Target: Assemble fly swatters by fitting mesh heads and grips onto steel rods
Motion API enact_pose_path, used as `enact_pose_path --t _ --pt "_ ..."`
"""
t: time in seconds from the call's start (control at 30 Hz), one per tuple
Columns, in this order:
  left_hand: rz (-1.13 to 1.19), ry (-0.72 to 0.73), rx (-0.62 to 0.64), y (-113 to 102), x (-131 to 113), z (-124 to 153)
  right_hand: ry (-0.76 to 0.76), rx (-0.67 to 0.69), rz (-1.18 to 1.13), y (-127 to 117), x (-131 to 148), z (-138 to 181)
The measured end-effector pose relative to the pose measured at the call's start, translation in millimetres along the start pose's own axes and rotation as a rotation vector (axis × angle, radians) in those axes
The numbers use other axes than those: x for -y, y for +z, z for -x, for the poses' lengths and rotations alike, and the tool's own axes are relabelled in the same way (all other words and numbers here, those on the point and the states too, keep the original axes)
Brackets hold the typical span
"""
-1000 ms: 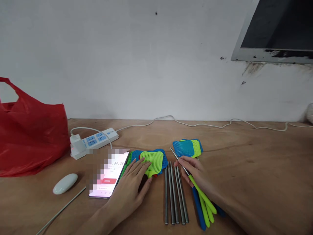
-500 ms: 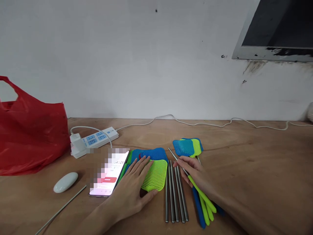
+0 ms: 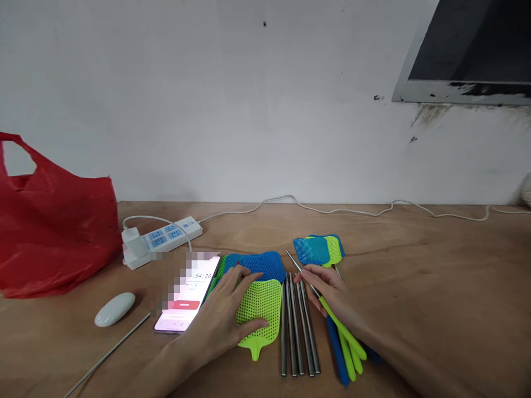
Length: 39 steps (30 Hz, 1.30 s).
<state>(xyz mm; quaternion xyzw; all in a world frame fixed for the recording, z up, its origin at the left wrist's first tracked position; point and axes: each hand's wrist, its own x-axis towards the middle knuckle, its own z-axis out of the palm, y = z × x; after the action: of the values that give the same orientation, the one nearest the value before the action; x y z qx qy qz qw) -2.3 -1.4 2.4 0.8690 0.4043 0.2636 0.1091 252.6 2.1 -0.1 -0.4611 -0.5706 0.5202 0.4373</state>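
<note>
My left hand [image 3: 226, 312] lies over a lime-green perforated fly swatter head [image 3: 263, 309], thumb and fingers apart and touching it; its short stem points toward me. Beneath and behind are a blue swatter head [image 3: 265, 266] and green ones, partly covered. My right hand [image 3: 326, 284] is closed around a thin metal rod with a lime-green handle [image 3: 342, 326], its bare tip pointing away to the left. Several loose metal tubes [image 3: 299, 331] lie side by side between my hands. Under my right hand are more handles, a blue handle [image 3: 337, 351] and lime ones.
Blue, teal and lime swatter heads [image 3: 313, 251] lie stacked beyond my right hand. On the left are a lit phone [image 3: 191, 293], a white oval object [image 3: 115, 309], a power strip [image 3: 166, 237] and a red plastic bag [image 3: 58, 226]. A white cable [image 3: 323, 211] runs along the wall.
The lime swatter head has shifted toward me under my left hand, and its stem now shows. My left fingers have bent more. My right hand is almost unmoved with its rod.
</note>
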Motion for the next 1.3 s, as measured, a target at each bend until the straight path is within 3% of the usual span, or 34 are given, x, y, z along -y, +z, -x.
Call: enact_pose_path --t 0.17,0.33,0.43,0.53,0.77,1.03,1.3 --pt "0.205 -0.107 -0.069 1.7 -1.2 4.2 -0.001 -0.005 -0.003 -1.7 -3.9 -1.2" --pt "0.352 -0.235 -0.015 -1.4 -6.2 3.5 0.035 -0.006 0.007 -0.6 -1.9 -0.4" --pt "0.506 -0.335 -0.122 -5.5 -9.0 -1.1 0.069 0.015 0.004 -0.1 1.9 1.2" --pt "0.728 -0.465 -0.250 -6.7 -9.9 -5.4 0.107 0.090 -0.011 -0.6 4.2 2.7" --pt "1.169 -0.653 -0.288 -4.6 -9.7 -8.7 0.170 0.328 -0.055 -1.9 11.6 8.8" --pt "1.306 -0.696 -0.402 -6.8 -6.1 -11.2 0.209 0.453 -0.019 0.2 15.7 15.8" --pt "1.305 -0.710 -0.404 -7.2 -8.8 -11.2 0.209 0.428 0.003 0.3 16.3 14.8"
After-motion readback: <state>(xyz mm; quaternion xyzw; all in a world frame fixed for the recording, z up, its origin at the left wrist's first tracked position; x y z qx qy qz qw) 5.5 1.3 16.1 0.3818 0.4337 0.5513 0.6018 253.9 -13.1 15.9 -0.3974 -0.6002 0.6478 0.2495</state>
